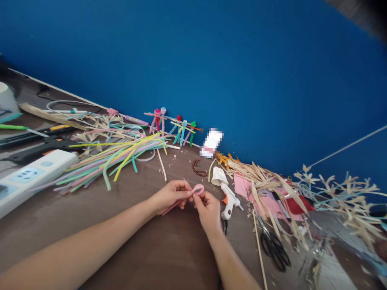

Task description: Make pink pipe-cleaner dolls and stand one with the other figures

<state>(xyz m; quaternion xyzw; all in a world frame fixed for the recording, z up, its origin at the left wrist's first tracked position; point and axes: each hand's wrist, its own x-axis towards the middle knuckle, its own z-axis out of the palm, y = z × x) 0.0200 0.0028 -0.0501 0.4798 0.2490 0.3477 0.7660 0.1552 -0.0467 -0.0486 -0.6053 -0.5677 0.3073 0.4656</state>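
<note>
A pink pipe cleaner (198, 187) is bent into a small loop between my two hands, above the dark tabletop. My left hand (173, 196) pinches it near the base of the loop, and a pink length runs down under the fingers. From the other side, my right hand (208, 207) grips the loop's base with thumb and forefinger. Just right of that hand lies a white glue gun (229, 202) with an orange trigger. Further left spreads a pile of pastel pipe cleaners (121, 155). Small pipe-cleaner figures (183, 131) lean against the blue wall.
A white power strip (33, 177) and a black glue gun (45, 147) lie left. On the right are black-handled scissors (275, 249), a thin stick (259, 245), pink sheets (266, 205) and dried strips (250, 171). A white cup (219, 176) and brown beads (198, 168) sit behind my hands.
</note>
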